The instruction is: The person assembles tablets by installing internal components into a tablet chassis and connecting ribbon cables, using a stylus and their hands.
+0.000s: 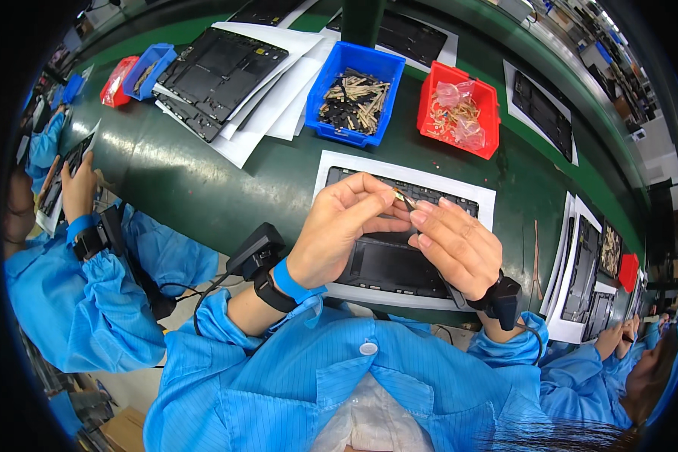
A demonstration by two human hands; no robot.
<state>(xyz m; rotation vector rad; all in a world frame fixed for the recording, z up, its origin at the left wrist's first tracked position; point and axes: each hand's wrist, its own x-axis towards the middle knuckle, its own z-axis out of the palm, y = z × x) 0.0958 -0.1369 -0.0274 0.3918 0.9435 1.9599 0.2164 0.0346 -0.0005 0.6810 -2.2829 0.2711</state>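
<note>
Both my hands meet above a black laptop casing (395, 265) that lies on a white sheet (484, 197). Between the thumb and forefinger of my left hand (337, 224) is pinched a small gold-and-black strip (398, 195). My right hand (459, 247) is closed around dark tweezers (408, 203); their pointed tip touches or nearly touches the strip, and the far end shows below the palm. Much of the tweezers' length is hidden by my fingers.
Beyond the casing stand a blue bin (354, 135) of gold and black strips and a red bin (490, 124) with scraps and clear plastic. Stacked casings (222, 71) with white sheets lie far left. Co-workers in blue sit at left (90, 309) and right (587, 384).
</note>
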